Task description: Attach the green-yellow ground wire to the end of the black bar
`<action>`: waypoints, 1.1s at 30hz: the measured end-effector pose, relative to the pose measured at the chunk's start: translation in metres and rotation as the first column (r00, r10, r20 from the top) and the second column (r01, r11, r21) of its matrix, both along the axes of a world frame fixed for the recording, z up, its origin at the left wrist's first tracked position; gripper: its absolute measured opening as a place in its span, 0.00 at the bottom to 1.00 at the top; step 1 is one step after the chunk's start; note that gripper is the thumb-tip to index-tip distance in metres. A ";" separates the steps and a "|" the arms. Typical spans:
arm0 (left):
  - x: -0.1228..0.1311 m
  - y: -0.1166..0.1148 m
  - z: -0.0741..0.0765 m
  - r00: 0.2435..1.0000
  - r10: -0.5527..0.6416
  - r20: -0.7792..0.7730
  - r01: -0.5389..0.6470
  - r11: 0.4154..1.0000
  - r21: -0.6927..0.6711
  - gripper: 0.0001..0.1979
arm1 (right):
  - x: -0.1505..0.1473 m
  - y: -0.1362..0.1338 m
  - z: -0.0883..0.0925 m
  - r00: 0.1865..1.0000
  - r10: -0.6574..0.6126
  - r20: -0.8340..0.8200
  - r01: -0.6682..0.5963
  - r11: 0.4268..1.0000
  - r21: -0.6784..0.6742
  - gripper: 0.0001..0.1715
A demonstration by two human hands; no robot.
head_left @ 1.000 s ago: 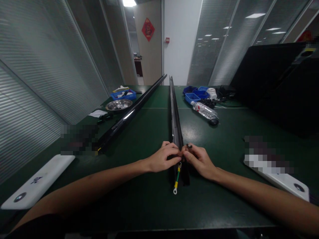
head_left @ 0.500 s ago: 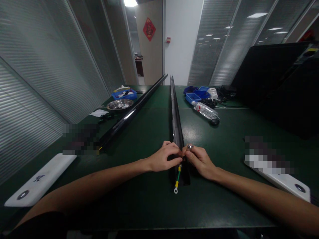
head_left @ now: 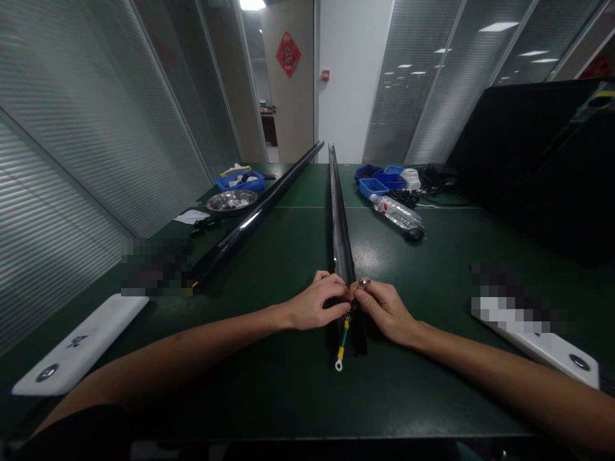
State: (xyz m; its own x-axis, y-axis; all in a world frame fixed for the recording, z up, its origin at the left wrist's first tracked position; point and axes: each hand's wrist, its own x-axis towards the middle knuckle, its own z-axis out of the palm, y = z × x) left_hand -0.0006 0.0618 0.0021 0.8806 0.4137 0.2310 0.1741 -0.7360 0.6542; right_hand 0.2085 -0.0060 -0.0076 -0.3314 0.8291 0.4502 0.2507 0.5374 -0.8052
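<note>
A long black channel-shaped rail (head_left: 341,237) runs away from me down the middle of the table. At its near end my left hand (head_left: 319,302) is closed, thumb and fingertips pinched together over the rail. From beside the left thumb a short green wire with yellow sleeves and ring terminals (head_left: 342,346) hangs toward me; its upper end is partly hidden. My right hand (head_left: 387,310), with a ring on one finger, pinches at the same spot from the right, fingertips meeting those of the left. What sits between the fingertips is too small and covered to make out.
Another black rail (head_left: 254,218) lies diagonally on the left. Beyond it are a metal bowl (head_left: 232,201) and a blue tray (head_left: 240,182). Blue bins (head_left: 372,188) and a plastic bottle (head_left: 398,212) lie right. White devices (head_left: 79,346) flank both arms; a dark monitor (head_left: 523,166) stands far right.
</note>
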 end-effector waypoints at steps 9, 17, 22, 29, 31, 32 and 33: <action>0.000 0.001 -0.003 1.000 0.002 -0.014 -0.002 1.000 0.012 0.09 | 0.000 0.000 -0.004 0.997 -0.061 0.044 0.060 0.998 0.037 0.16; 0.000 0.001 -0.003 1.000 0.001 -0.031 -0.001 1.000 0.014 0.09 | 0.000 0.001 -0.008 0.992 -0.118 0.039 0.117 0.993 0.017 0.14; 0.001 0.002 -0.004 0.999 -0.012 -0.038 0.013 0.999 0.030 0.08 | -0.001 0.001 -0.008 0.989 -0.141 0.035 0.141 0.990 0.016 0.14; 0.002 0.002 -0.005 0.999 -0.025 -0.037 0.027 0.997 0.069 0.09 | -0.001 0.000 -0.009 0.987 -0.159 0.023 0.158 0.987 0.005 0.14; 0.002 0.002 -0.005 0.999 -0.023 -0.038 0.026 0.997 0.069 0.09 | 0.000 0.000 -0.009 0.987 -0.161 0.030 0.161 0.987 0.002 0.14; 0.002 0.002 -0.004 0.999 -0.022 -0.039 0.025 0.997 0.069 0.09 | 0.000 0.000 -0.009 0.986 -0.163 0.034 0.163 0.987 0.002 0.14; 0.002 0.001 -0.004 0.999 -0.020 -0.039 0.022 0.997 0.069 0.09 | 0.000 0.000 -0.009 0.985 -0.166 0.036 0.166 0.986 0.001 0.14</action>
State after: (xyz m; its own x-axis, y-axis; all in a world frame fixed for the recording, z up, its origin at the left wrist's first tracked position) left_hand 0.0012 0.0632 -0.0022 0.8976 0.3792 0.2246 0.1821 -0.7832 0.5945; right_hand 0.2083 -0.0061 -0.0168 -0.2049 0.8750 0.4387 0.3652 0.4841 -0.7952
